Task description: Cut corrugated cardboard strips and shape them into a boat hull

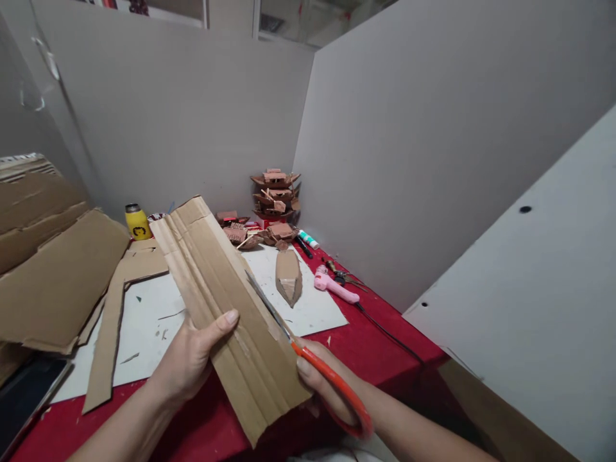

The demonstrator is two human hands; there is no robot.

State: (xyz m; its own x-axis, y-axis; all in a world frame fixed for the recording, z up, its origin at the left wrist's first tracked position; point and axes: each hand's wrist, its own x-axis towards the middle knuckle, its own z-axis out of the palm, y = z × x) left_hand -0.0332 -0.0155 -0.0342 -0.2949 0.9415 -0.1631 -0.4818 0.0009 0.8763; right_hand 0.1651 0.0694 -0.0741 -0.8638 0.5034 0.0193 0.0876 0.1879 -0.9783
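Note:
A long strip of creased brown cardboard (pixel 219 276) is held up at a slant over the table. My left hand (pixel 192 353) grips its left edge, thumb on top and the other fingers hidden underneath. In my right hand (pixel 327 378) is a pair of scissors (pixel 344 391) with orange handles. The blades lie along the right side of the cardboard, one showing above it, pointing away from me. Beyond the strip, a small boat-shaped cardboard piece (pixel 289 276) rests on a white sheet (pixel 317 314).
Stacked model boats (pixel 276 192) stand in the far corner, with more boats before them. A pink hot-air tool (pixel 334 283) with a black cord lies right. Large cardboard sheets (pixel 62 276), a yellow jar (pixel 137 221) and a dark-screened device (pixel 29 398) are left. Grey panels enclose the red-covered table (pixel 370 340).

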